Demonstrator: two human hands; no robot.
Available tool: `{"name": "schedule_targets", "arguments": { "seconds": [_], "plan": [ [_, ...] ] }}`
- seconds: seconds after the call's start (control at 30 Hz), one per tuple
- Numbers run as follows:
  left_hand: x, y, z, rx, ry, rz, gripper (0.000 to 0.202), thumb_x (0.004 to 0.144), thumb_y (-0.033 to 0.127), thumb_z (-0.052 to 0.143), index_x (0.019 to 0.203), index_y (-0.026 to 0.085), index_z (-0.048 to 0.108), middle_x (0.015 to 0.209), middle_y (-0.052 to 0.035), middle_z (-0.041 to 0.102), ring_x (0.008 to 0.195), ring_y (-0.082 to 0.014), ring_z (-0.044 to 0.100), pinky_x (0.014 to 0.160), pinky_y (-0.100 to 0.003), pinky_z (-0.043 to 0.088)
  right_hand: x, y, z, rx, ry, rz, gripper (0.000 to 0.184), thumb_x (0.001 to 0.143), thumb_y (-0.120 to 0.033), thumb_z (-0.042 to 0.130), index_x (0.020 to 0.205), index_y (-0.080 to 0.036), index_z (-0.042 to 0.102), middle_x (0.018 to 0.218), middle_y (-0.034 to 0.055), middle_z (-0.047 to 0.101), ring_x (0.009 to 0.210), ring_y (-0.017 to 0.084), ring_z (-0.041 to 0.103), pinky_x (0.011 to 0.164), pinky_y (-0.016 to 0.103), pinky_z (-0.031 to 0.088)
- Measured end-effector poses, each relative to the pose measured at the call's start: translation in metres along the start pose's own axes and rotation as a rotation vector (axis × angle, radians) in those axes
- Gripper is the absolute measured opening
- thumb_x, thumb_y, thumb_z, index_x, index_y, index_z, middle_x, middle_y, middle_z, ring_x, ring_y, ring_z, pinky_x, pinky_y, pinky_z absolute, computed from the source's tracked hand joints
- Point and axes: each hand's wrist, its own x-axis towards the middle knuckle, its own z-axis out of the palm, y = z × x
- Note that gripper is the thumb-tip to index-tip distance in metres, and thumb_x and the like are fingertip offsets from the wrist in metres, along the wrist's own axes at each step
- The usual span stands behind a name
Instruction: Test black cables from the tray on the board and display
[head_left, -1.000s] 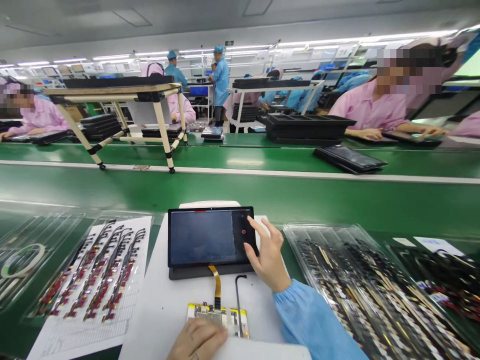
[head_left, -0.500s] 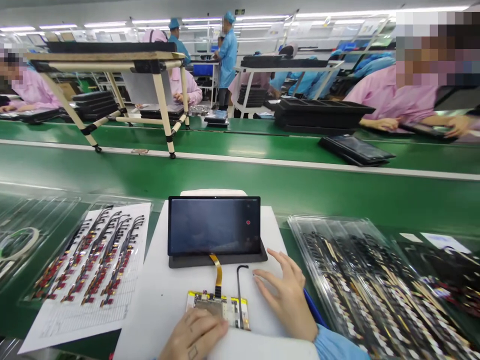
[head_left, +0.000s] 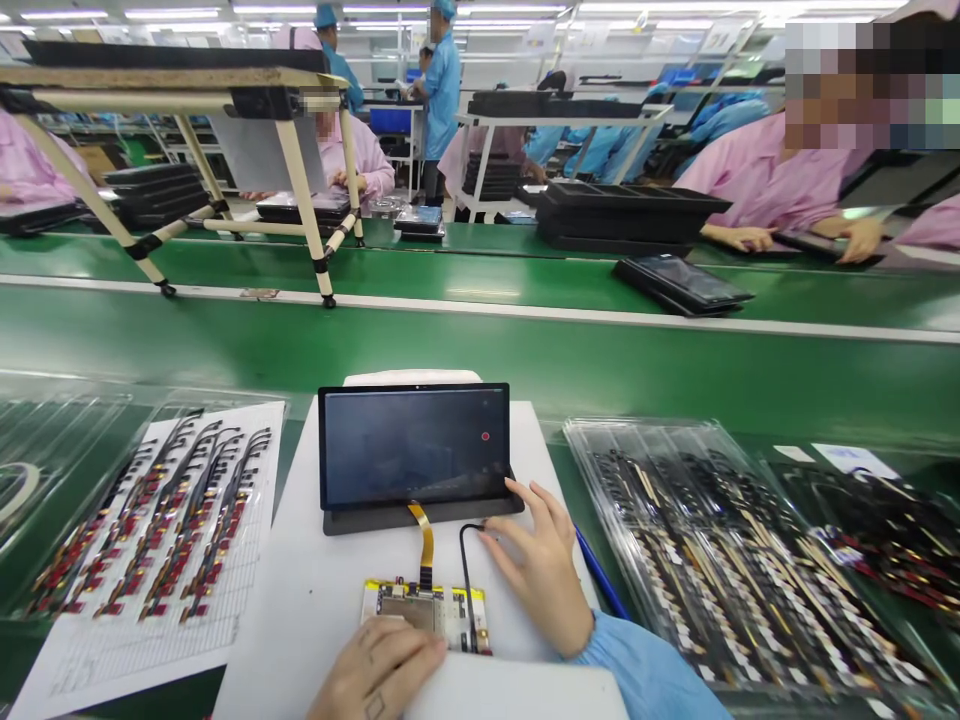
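A dark-screened tablet [head_left: 412, 447] lies on a grey folio [head_left: 420, 517], with an amber flex ribbon [head_left: 425, 535] running down to a gold-and-white circuit board [head_left: 424, 607]. My left hand [head_left: 379, 670] rests over the board's lower edge, hiding part of it. A thin black cable [head_left: 466, 580] rises from the board's right side. My right hand [head_left: 540, 570] is at the tablet's lower right corner, its fingertips pinching the cable's upper end. A white work sheet [head_left: 300, 610] lies under all of these.
Clear plastic trays of bundled cables [head_left: 720, 560] lie to the right, with a blue pen [head_left: 600, 572] beside them. Rows of cables on a printed sheet [head_left: 172, 520] lie to the left. Beyond a green conveyor belt [head_left: 525, 360], co-workers in pink smocks handle tablets.
My right hand has moved from the tablet's screen down to the black cable, whose upper end now bends left. The view has tilted, shifting everything slightly.
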Motion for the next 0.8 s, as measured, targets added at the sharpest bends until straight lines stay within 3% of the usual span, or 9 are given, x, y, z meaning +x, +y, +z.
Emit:
{"name": "schedule_targets", "arguments": {
  "seconds": [0.17, 0.37, 0.5, 0.63, 0.8],
  "plan": [
    [0.002, 0.001, 0.001, -0.004, 0.025, -0.004, 0.047, 0.097, 0.036, 0.031, 0.136, 0.012, 0.040, 0.089, -0.0115, 0.068, 0.084, -0.0169, 0.063, 0.080, -0.026, 0.050, 0.007, 0.001, -0.010, 0.031, 0.015, -0.039, 0.019, 0.085, -0.026, 0.050, 0.071, -0.024, 0.062, 0.114, 0.0074, 0.051, 0.115, 0.024, 0.041, 0.085, 0.039, 0.041],
    [-0.008, -0.002, 0.002, -0.008, -0.052, -0.033, 0.047, 0.096, 0.033, 0.035, 0.139, 0.014, 0.036, 0.094, -0.0126, 0.068, 0.089, -0.0193, 0.063, 0.081, -0.029, 0.051, 0.002, 0.003, -0.029, -0.076, 0.127, -0.101, 0.010, 0.078, -0.016, 0.060, 0.075, -0.025, 0.063, 0.107, 0.0043, 0.058, 0.107, 0.023, 0.048, 0.081, 0.037, 0.041],
    [-0.008, -0.001, 0.003, 0.000, -0.053, -0.041, 0.046, 0.096, 0.029, 0.037, 0.140, 0.014, 0.036, 0.093, -0.0121, 0.068, 0.087, -0.0187, 0.063, 0.081, -0.028, 0.051, -0.011, 0.002, -0.032, -0.127, 0.236, -0.115, 0.019, 0.074, -0.012, 0.066, 0.080, -0.029, 0.064, 0.096, -0.0008, 0.063, 0.098, 0.019, 0.053, 0.081, 0.035, 0.040],
    [-0.005, 0.000, 0.002, -0.026, -0.053, -0.040, 0.045, 0.097, 0.030, 0.036, 0.139, 0.014, 0.036, 0.092, -0.0119, 0.068, 0.086, -0.0180, 0.063, 0.080, -0.028, 0.052, -0.014, 0.000, -0.035, -0.143, 0.219, -0.089, 0.023, 0.072, -0.011, 0.068, 0.082, -0.032, 0.064, 0.088, -0.0023, 0.064, 0.091, 0.018, 0.054, 0.078, 0.034, 0.040],
    [-0.001, 0.002, 0.001, -0.038, -0.047, -0.049, 0.044, 0.097, 0.031, 0.033, 0.137, 0.013, 0.040, 0.090, -0.0115, 0.068, 0.084, -0.0171, 0.063, 0.079, -0.027, 0.051, -0.005, 0.002, -0.038, -0.153, 0.268, -0.227, 0.017, 0.073, -0.011, 0.068, 0.075, -0.027, 0.064, 0.082, -0.0006, 0.064, 0.085, 0.017, 0.054, 0.071, 0.031, 0.039]
  ]
}}
